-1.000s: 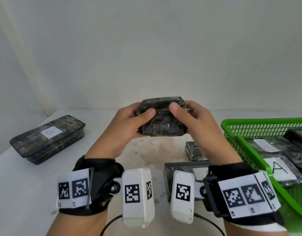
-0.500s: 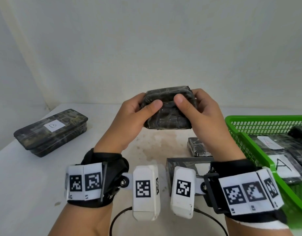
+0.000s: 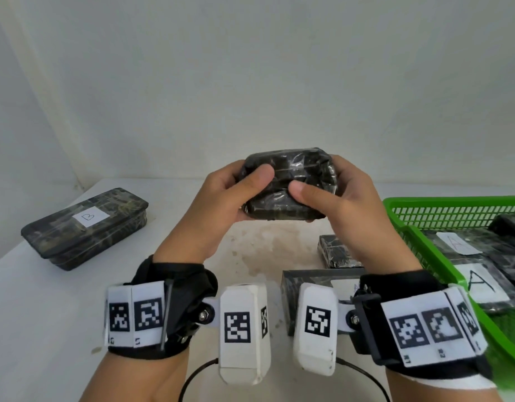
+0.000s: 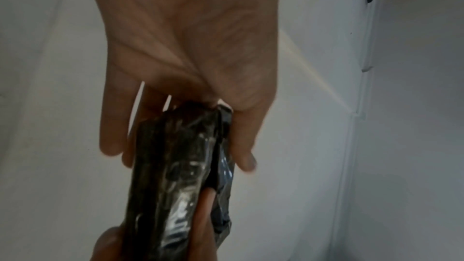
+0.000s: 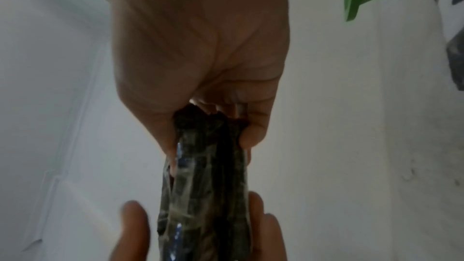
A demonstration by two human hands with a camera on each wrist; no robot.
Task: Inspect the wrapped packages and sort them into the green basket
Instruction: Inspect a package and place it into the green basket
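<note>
Here both hands hold one dark wrapped package (image 3: 289,185) up in the air above the bench (image 3: 33,300), and this is clearly the inspecting step. The left hand (image 3: 221,204) has its grip clamped on the package's left end, thumb on the near face and fingers behind; the right hand (image 3: 342,204) is clamped the same way on the right end. The wrist views show the package edge-on between thumb and fingers.

The wrap is glossy and creased, so it is probably slick and slightly yielding, over a fairly stiff, flat block. It looks light enough for one hand. The short ends, with thumb opposing fingers, seem the safest hold. No label shows on the face turned to the head camera.

Right of the grip, lower down, stands the green basket (image 3: 424,245), holding wrapped packages, two with labels marked A (image 3: 479,281). Below the right hand two more packages (image 3: 334,252) lie on the bench. Far to the left lies a long package marked B (image 3: 86,227).
</note>
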